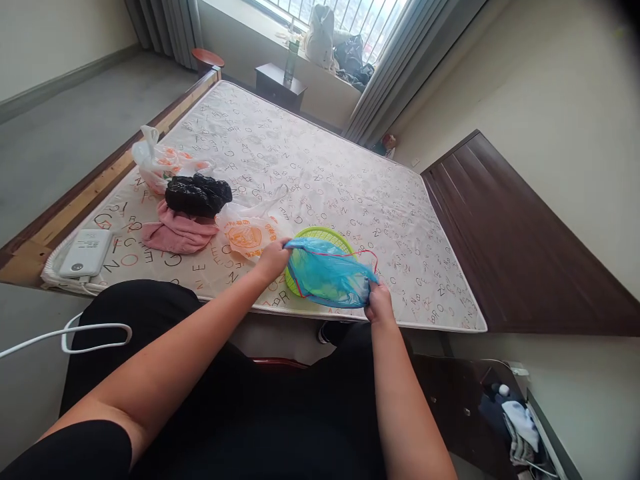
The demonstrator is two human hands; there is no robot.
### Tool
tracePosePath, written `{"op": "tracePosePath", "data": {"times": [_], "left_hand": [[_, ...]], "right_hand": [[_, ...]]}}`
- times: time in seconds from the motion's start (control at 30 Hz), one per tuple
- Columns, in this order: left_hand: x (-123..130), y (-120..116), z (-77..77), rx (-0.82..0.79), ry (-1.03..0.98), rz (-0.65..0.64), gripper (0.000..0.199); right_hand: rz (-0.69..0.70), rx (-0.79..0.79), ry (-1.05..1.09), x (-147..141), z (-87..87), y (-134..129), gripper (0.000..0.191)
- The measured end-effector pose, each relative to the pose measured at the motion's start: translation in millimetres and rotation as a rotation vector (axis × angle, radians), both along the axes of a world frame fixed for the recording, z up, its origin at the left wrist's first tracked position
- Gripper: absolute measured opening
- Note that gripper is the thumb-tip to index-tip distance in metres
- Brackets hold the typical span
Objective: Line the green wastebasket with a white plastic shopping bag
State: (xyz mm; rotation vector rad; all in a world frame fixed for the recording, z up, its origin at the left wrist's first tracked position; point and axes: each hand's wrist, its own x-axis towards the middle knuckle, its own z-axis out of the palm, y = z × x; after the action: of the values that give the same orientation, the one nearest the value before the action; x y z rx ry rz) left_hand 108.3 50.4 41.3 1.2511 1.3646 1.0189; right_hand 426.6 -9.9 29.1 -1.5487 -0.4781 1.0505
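Observation:
A blue plastic bag (330, 275) with a thin red string lies stretched over a green plastic basket (325, 235) at the near edge of the mattress (320, 167). My left hand (273, 258) grips the bag's left end. Its right end is pinched in my right hand (379, 305). To the left of my left hand sits a white plastic bag with orange print (247, 230).
Further left on the mattress are a black bundle (197, 193) on pink cloth (177, 233), another white bag (163, 163) and a white power bank (86, 253). A dark headboard (520, 247) lies to the right. A white cable (75, 333) crosses my lap.

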Motion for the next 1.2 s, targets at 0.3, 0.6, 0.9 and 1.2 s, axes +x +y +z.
{"op": "tracePosePath", "data": {"times": [0.3,0.6,0.9,1.2], "left_hand": [[-6,-6,13.6,-0.628,-0.774,0.037,0.025],[-23,-6,-5.6,-0.143,0.315,-0.076,0.016],[-20,-6,-23.7,-0.145,0.186,-0.072,0.029],[-14,-5,-19.2,-0.146,0.115,0.045,0.020]], "right_hand": [[-0.049,-0.016,-0.089,-33,-52.0,-12,0.035],[-0.138,-0.023,-0.068,-19,-60.4,-8,0.042],[0.312,0.178,-0.268,-3,-10.9,26,0.076],[0.400,0.014,-1.034,-3,13.1,37,0.023]]}}
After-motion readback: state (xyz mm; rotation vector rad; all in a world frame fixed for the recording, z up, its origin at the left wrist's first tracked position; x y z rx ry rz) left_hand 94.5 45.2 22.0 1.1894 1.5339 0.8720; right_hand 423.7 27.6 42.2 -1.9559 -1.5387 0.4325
